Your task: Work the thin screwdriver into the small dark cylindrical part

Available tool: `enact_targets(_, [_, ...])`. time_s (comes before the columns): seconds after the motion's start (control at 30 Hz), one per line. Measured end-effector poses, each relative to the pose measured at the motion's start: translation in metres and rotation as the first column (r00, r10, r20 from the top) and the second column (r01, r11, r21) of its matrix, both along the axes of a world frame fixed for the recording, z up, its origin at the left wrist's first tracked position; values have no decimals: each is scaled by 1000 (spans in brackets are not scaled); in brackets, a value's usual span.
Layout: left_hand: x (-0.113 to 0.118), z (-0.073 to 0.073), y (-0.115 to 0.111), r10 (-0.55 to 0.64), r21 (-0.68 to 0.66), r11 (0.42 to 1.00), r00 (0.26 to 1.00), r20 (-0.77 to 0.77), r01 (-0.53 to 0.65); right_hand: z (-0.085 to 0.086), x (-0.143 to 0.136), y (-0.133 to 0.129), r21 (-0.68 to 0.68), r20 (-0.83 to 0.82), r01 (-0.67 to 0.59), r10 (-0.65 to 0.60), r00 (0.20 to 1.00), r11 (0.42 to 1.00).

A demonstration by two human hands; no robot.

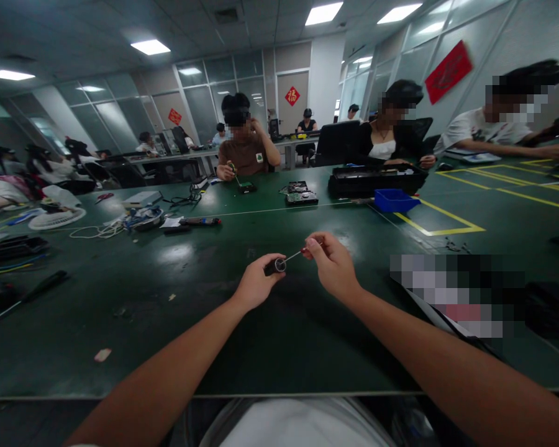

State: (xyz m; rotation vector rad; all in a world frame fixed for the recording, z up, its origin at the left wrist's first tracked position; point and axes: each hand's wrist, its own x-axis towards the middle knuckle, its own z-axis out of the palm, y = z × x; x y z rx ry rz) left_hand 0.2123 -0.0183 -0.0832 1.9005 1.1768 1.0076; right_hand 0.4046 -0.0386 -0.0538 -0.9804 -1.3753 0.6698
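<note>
My left hand is closed around a short dark cylinder, whose round, pale-rimmed end faces right. In my right hand, thumb and fingers pinch the reddish handle of a thin metal-shafted tool. The shaft slants down to the left, and its tip meets the open end of the cylinder; how deep it goes is hidden. Both hands are above the green table, near its middle.
A blue tray and a long black casing stand at the back right. Hard drives lie behind my hands. Cables and a long screwdriver lie left. A person works opposite; others sit right.
</note>
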Motion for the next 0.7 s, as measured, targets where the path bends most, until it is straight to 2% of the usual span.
enact_targets(0.3, [-1, 4, -1, 43, 26, 999, 998, -47, -42, -2, 1, 0, 10, 115, 77, -78, 990, 997])
enact_targets(0.47, [-2, 4, 0, 49, 50, 998, 997, -55, -46, 3, 0, -2, -11, 108, 78, -77, 991, 997])
enact_targets(0.63, [-3, 2, 0, 39, 80, 996, 996, -80, -32, 9, 2, -4, -25, 245, 183, -172, 954, 983])
enact_targets(0.7, [-4, 2, 0, 38, 84, 996, 996, -84, -31, 9, 3, -5, -1, 277, 170, -163, 947, 985])
